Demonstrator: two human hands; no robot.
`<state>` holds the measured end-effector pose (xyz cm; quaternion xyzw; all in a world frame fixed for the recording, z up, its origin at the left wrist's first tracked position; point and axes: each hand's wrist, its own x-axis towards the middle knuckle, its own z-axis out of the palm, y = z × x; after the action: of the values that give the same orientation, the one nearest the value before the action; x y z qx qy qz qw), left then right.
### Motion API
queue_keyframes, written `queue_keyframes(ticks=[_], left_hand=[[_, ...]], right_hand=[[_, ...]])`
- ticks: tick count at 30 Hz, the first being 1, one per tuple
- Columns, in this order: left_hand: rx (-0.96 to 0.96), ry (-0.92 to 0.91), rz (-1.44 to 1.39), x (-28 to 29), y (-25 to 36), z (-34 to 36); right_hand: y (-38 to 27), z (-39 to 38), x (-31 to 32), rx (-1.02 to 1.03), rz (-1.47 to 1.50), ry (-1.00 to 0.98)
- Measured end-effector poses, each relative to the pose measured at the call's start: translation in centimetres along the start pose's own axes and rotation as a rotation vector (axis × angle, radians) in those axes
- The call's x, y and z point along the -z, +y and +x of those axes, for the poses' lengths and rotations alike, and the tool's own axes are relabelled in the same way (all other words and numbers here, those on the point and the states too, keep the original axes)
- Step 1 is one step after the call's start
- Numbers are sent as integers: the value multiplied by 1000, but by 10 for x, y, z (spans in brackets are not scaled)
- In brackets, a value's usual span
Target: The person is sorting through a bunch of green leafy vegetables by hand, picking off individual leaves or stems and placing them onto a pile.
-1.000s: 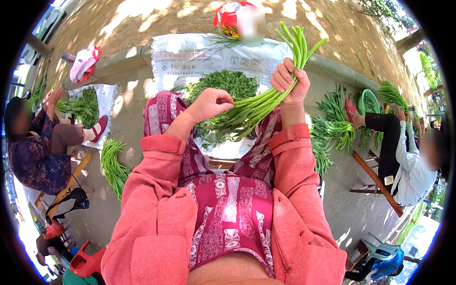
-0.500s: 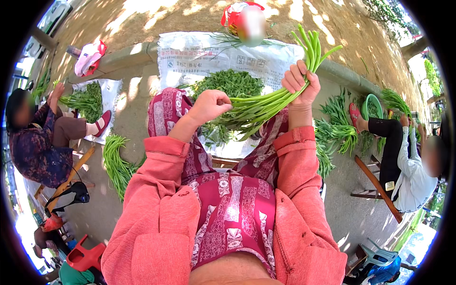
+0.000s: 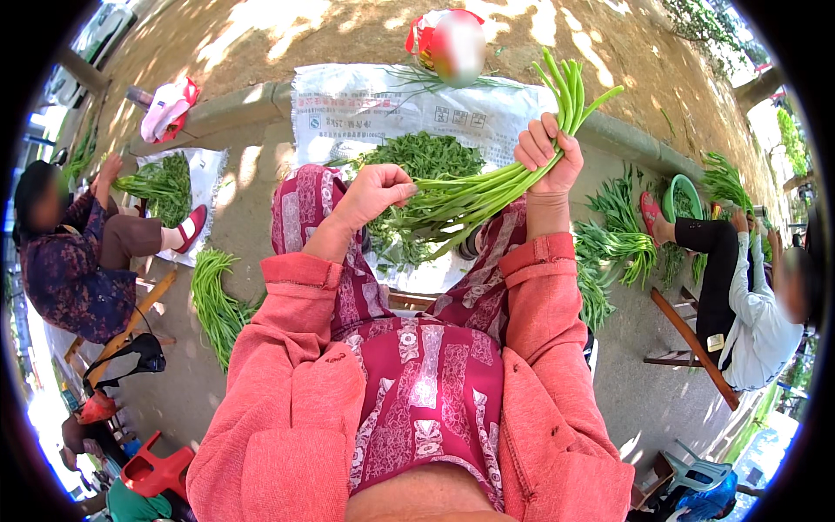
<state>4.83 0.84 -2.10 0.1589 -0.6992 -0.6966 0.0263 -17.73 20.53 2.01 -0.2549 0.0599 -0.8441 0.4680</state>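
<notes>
My right hand (image 3: 551, 155) is wrapped around a bunch of long-stemmed leafy greens (image 3: 487, 193). The pale cut stems fan out above the fist, and the leaves trail down to the left. At the bunch's leafy left end, my left hand (image 3: 379, 193) is closed in a pinch, thumb against fingertips. Anything between those fingertips is too small to make out. Below and beyond the bunch, a heap of loose leaves (image 3: 426, 155) lies on a white woven sack (image 3: 383, 109) spread over the ground, in front of my knees.
Stem bundles lie on the pavement at left (image 3: 217, 300) and right (image 3: 622, 248). A person (image 3: 74, 261) sits at left, and another person (image 3: 757, 300) at right handles greens beside a green basin (image 3: 681, 198). A red-and-white bag (image 3: 426, 35) stands past the sack, near a kerb (image 3: 235, 106).
My left hand has shifted slightly left, away from the bunch's stems, still pinched. My right hand keeps its hold on the greens, almost unmoved.
</notes>
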Motion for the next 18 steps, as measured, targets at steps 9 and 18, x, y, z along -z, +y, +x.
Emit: queue_keyframes(ticks=[9, 18], left_hand=[[77, 112, -532, 10, -18, 9], [-185, 443, 296, 11, -23, 21]], right_hand=[[-2, -1, -2, 34, 6, -21], [28, 7, -14, -95, -344, 80]])
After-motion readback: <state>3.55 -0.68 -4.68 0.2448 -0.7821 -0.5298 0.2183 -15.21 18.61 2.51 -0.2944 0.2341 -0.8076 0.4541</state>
